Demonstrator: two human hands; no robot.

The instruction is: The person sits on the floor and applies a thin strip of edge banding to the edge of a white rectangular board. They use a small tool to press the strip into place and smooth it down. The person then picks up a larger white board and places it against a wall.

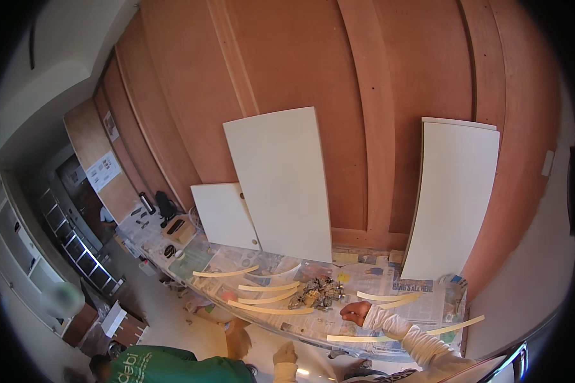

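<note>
My right hand (356, 313), in a white sleeve, hangs over the newspaper-covered bench (370, 281) with its fingers drawn together. Just left of it lies a heap of shiny metal hardware pieces, which look like hinges (318, 293). Any small thing in those fingers is too small to make out. Closer to me, past the bench's front edge, my left hand (285, 353) is closed like a fist; what it holds, if anything, is hidden. Several pale narrow strips (271, 311) lie left of the heap, and another strip (358, 338) runs along the front edge below my right hand.
White panels (281, 185) lean on the reddish wood wall, with another stack of panels (453, 198) at the right. A person in a green shirt (179, 365) is close on my left, one arm (237, 338) near the bench. A ladder (83, 249) stands far left.
</note>
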